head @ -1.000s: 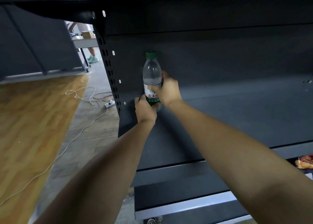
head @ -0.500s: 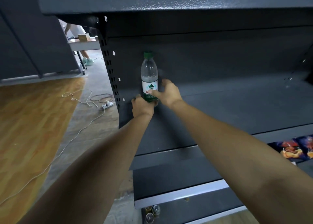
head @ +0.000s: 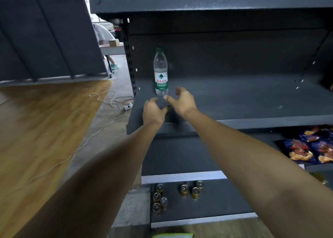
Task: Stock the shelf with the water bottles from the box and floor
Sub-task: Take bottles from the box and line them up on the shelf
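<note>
Left hand (head: 154,111) and right hand (head: 182,100) are both empty with fingers loosely curled, just in front of the water bottle (head: 161,72); the right may touch its base, too blurred to tell. The bottle stands upright at the back-left of the grey shelf (head: 243,100). The lower shelves hold snack bags (head: 317,147) and small brown containers (head: 183,191).

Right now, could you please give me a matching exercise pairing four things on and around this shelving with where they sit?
1 water bottle
2 snack bags
3 cans
4 power strip

A floor, left of the shelving
B lowest shelf
C back left of its shelf, upright
D right side, second-lowest shelf

Pairs: 1-C, 2-D, 3-B, 4-A
</note>
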Demonstrator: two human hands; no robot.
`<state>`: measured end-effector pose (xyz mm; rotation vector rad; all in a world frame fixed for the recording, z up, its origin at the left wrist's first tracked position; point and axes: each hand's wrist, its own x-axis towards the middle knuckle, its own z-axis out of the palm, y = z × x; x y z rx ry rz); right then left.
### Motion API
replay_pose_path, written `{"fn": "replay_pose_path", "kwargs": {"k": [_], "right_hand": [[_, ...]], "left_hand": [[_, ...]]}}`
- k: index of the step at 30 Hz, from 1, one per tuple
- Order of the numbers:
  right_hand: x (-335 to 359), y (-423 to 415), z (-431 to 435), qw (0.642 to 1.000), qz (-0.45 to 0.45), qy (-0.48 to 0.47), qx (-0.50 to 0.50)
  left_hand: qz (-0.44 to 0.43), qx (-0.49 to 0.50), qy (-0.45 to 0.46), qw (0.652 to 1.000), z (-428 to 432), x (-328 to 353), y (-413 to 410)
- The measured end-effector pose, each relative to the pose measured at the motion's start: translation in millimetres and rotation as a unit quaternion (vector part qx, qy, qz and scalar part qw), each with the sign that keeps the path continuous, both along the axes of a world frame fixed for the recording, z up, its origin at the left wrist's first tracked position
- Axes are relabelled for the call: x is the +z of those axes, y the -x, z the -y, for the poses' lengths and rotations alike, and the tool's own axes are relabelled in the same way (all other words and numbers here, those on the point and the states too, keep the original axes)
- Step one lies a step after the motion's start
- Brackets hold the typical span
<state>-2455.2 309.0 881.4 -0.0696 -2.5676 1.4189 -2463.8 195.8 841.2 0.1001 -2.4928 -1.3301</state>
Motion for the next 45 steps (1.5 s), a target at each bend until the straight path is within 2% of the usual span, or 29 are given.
{"fn": "replay_pose_path", "kwargs": {"k": [6, 10, 16, 19, 22, 26, 32, 36, 41, 45], "right_hand": [[-27.8, -72.4, -6.0, 1.000, 0.006, -0.012, 0.010], [-53.7, -110.0, -7.8, 1.000, 0.015, 0.015, 0.001], [-110.1, -156.7, 0.3, 0.998, 0.067, 0.013, 0.000], [-152.3, -176.8, 5.9, 0.989, 0.147, 0.004, 0.001], [-202.5, -198.6, 8.8, 0.971, 0.241, -0.011, -0.002], [-279.9, -227.9, 10.1, 0.935, 0.346, -0.077, 0.006], [-371.2, -275.8, 5.4, 0.886, 0.448, -0.115, -0.031], [-431.8, -292.9, 7.3, 0.868, 0.485, -0.094, -0.038], [-527.6, -295.8, 10.1, 0.860, 0.504, -0.050, -0.058], [-604.3, -292.0, 10.0, 0.860, 0.505, -0.053, -0.052]], "left_hand": [[-0.059, 0.036, 0.003, 0.998, -1.1, -27.3, -89.2], [-0.034, 0.036, 0.029, 0.998, 5.1, -55.6, -133.1], [0.054, 0.022, 0.059, 0.997, 26.2, -118.7, -184.6], [0.113, 0.005, 0.044, 0.993, 35.9, -159.7, -203.4], [0.180, -0.015, 0.055, 0.982, 45.1, -204.0, -220.7], [0.262, -0.038, 0.082, 0.961, 61.5, -264.0, -244.0], [0.336, -0.054, 0.087, 0.936, 88.8, -344.0, -274.3], [0.374, -0.075, 0.135, 0.915, 95.4, -408.1, -288.3], [0.419, -0.056, 0.086, 0.902, 95.3, -504.5, -308.8], [0.456, -0.060, 0.070, 0.885, 89.0, -579.7, -322.8]]}}
